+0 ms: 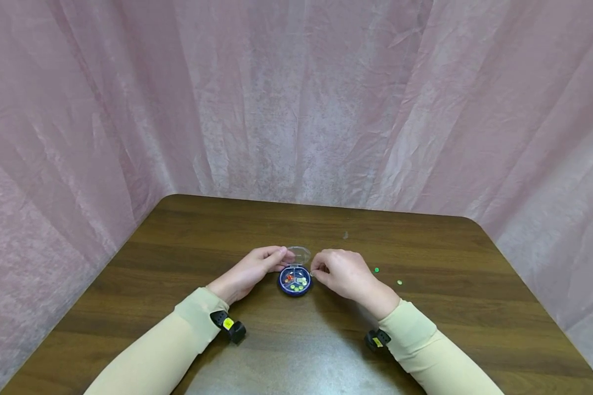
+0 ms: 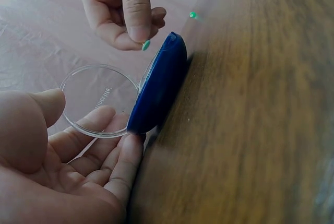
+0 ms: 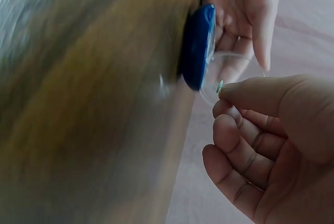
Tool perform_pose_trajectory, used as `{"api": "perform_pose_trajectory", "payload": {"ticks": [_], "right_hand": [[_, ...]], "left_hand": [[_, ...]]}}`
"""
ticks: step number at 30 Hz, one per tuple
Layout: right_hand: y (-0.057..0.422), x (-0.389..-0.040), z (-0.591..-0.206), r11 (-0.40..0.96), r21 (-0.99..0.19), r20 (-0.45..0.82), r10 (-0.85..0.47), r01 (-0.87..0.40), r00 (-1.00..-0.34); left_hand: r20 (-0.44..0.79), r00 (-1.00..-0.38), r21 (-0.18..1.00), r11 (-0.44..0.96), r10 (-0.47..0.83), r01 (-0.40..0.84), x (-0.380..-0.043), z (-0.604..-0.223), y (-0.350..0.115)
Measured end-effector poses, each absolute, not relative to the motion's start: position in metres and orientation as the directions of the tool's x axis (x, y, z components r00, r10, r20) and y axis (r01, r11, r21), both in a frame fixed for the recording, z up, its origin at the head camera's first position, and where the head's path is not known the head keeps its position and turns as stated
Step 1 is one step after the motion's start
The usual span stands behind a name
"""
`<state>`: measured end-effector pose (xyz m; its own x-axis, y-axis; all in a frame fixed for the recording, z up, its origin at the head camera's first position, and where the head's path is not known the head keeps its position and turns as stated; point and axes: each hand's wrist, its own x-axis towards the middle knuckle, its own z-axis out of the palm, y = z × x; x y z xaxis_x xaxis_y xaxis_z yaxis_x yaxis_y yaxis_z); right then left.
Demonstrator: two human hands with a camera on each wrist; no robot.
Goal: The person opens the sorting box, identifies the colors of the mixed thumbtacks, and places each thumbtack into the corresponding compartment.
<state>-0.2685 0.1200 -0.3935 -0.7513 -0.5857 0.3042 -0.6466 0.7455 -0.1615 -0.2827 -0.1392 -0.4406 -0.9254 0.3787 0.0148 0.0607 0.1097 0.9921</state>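
A round blue pill box (image 1: 295,281) stands on the table with its clear lid (image 2: 100,100) raised. Small red, yellow-green and pale pieces lie in its divided compartments. My left hand (image 1: 257,267) holds the box from the left, thumb at the lid's rim and fingers behind the lid and against the blue base (image 2: 162,85). On the box's right side, my right hand (image 1: 343,272) pinches a small green button (image 2: 146,45) between thumb and forefinger. In the right wrist view the button (image 3: 219,86) overlaps the clear lid, close beside the box.
Two small green pieces lie on the wooden table (image 1: 454,318) right of my right hand: a bright one (image 1: 377,270) and a paler one (image 1: 399,282). A pink curtain (image 1: 296,99) hangs behind the table's far edge.
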Motion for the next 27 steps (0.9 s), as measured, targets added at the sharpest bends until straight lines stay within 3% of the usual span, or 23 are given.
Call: {"api": "perform_pose_trajectory", "payload": {"ticks": [27], "right_hand": [[0.1, -0.265, -0.402, 0.718, -0.099, 0.312, -0.636, -0.689, -0.706]], "left_hand": [[-0.006, -0.93, 0.99, 0.13, 0.369, 0.045, -0.282, -0.437, -0.14]]}}
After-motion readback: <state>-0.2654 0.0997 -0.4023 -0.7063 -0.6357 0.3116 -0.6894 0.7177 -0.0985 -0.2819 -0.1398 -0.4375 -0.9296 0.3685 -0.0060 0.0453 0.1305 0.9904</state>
